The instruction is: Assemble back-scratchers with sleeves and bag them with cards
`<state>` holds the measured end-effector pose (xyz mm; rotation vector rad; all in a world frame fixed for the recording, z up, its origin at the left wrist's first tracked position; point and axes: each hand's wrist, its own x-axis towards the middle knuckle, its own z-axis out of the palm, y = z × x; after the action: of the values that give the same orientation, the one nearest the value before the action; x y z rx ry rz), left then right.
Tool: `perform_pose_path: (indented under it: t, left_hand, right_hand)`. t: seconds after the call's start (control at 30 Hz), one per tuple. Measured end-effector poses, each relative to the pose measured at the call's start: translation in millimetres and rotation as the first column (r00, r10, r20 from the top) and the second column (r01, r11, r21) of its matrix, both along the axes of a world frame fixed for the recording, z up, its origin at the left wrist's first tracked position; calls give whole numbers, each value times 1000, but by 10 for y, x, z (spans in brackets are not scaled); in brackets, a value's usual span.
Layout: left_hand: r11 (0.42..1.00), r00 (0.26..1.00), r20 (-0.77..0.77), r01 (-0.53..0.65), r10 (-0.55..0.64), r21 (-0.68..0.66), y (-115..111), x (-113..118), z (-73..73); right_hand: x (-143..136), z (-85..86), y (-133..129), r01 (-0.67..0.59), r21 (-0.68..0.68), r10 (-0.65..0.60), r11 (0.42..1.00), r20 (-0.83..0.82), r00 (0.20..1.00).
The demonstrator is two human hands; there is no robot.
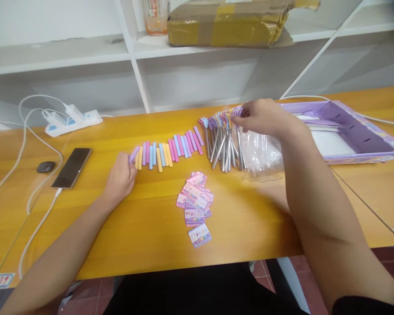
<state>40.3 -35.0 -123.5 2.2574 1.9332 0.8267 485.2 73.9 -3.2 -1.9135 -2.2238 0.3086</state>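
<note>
My left hand [121, 177] is closed round a short lilac stick [134, 154], at the left end of a row of pink, blue, yellow and purple sticks [169, 151]. My right hand [261, 117] pinches the purple fan-shaped top of a silver rod [240, 148], whose shaft points down toward the table. Beside it lies a bunch of silver rods [223, 151] with multicoloured fan-shaped tops. Below the row, small pink and purple printed cards [197, 199] overlap in a loose pile. A clear plastic bag [262, 153] lies under my right hand.
An open purple box [364, 127] stands at the right with purple pieces inside. At the left are a phone [72, 167] on a charging cable, a black mouse [46, 166] and a white power strip [74, 124]. A taped carton [230, 26] sits on the shelf behind.
</note>
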Motion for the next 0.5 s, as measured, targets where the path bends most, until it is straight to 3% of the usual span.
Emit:
perform_pose_path:
  t: [0.17,0.33,0.4,0.5]
  left_hand:
    - [980,974,147,186,-174,-71,-140,179,23]
    - [955,954,120,284,-273,-89,-221,240,45]
    - [948,952,91,300,-291,-110,-258,268,60]
    - [931,943,49,332,-329,-149,-329,320,75]
  right_hand:
    - [-76,246,-218,-41,-138,9,990,-224,975]
    - [-66,399,-389,-124,-164,49,979,-396,917]
    - [-60,405,-429,-188,-94,112,978,-526,843]
    - [-91,370,-473,-271,29,206,962,-729,653]
